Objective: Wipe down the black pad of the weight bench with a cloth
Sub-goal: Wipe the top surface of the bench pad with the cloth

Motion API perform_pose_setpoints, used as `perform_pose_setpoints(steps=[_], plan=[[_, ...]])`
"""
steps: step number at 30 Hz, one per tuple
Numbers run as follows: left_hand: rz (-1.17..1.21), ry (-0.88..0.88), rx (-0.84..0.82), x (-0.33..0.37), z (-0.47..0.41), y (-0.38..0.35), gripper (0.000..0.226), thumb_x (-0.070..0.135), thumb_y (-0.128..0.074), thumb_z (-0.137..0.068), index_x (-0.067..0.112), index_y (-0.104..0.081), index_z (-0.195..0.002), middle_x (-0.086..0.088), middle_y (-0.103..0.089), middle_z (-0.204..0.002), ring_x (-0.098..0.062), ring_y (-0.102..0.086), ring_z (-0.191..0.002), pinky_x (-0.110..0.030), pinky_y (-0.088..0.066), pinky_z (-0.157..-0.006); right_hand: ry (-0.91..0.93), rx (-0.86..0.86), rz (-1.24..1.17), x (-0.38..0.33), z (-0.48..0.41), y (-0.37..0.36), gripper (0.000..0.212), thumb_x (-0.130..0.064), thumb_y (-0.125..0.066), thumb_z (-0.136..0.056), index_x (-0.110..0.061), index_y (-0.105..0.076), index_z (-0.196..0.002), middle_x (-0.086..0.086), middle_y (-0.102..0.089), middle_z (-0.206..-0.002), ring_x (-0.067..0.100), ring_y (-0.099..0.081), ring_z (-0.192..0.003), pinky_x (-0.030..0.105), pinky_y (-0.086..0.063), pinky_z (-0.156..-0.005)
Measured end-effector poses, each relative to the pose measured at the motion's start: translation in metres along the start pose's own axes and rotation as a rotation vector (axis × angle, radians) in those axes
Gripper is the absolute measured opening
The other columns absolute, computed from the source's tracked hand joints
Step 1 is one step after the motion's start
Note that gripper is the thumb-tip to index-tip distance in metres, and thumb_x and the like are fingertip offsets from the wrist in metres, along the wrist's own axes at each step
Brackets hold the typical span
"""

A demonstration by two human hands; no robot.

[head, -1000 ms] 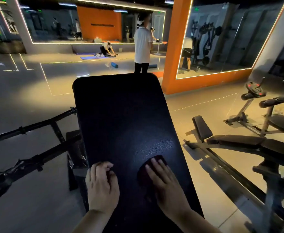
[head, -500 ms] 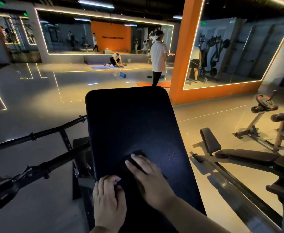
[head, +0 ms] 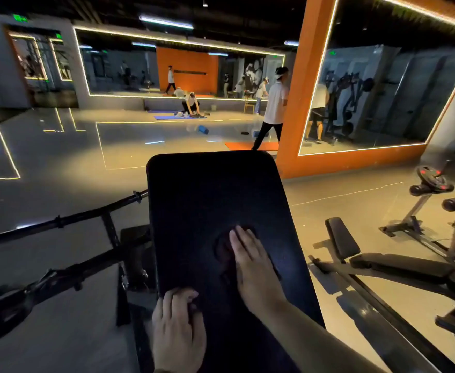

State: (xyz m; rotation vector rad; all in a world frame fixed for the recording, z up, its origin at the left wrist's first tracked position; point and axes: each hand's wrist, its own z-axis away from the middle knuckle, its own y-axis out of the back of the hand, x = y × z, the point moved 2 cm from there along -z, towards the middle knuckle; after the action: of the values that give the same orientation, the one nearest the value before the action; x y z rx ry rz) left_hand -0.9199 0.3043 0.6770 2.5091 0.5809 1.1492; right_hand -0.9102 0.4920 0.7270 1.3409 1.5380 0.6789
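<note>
Dim gym, mid-wipe: my right hand [head: 256, 267] presses the dark cloth [head: 222, 247] flat-fingered on the black textured bench pad [head: 210, 189], left hand [head: 178, 327] curled at the near edge, grip unclear; next I'd push toward the far end.

No legible text: green ceiling signs [head: 20, 18] too blurred; orange wall strip [head: 190, 72] possibly lettering, unreadable.
</note>
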Motion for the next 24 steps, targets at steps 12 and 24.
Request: perform_pose_setpoints(steps=[12,24], plan=[[-0.138,0.088,-0.088,0.002,0.002,-0.002,0.031,0.022,-0.038,-0.086,0.020,-0.060,-0.108,0.005,-0.056,-0.106,-0.018,-0.048,-0.100,-0.026,-0.025,-0.104,0.073,-0.041,0.037,0.045,0.084,-0.012,0.075,-0.032,-0.055,-0.100,-0.031,-0.013,-0.162,-0.021,0.004,-0.164,0.003,0.009,-0.152,0.030,-0.003,-0.127],[-0.201,0.126,-0.109,0.003,0.002,-0.006,0.025,0.010,-0.053,-0.091,0.019,-0.062,-0.113,-0.001,-0.058,-0.113,-0.024,-0.049,-0.108,-0.040,-0.031,-0.107,-0.023,0.000,0.005,0.070,0.163,-0.036,0.076,-0.046,-0.049,-0.096,-0.031,-0.015,-0.162,-0.017,-0.003,-0.168,0.012,-0.004,-0.157,0.043,-0.025,-0.124]])
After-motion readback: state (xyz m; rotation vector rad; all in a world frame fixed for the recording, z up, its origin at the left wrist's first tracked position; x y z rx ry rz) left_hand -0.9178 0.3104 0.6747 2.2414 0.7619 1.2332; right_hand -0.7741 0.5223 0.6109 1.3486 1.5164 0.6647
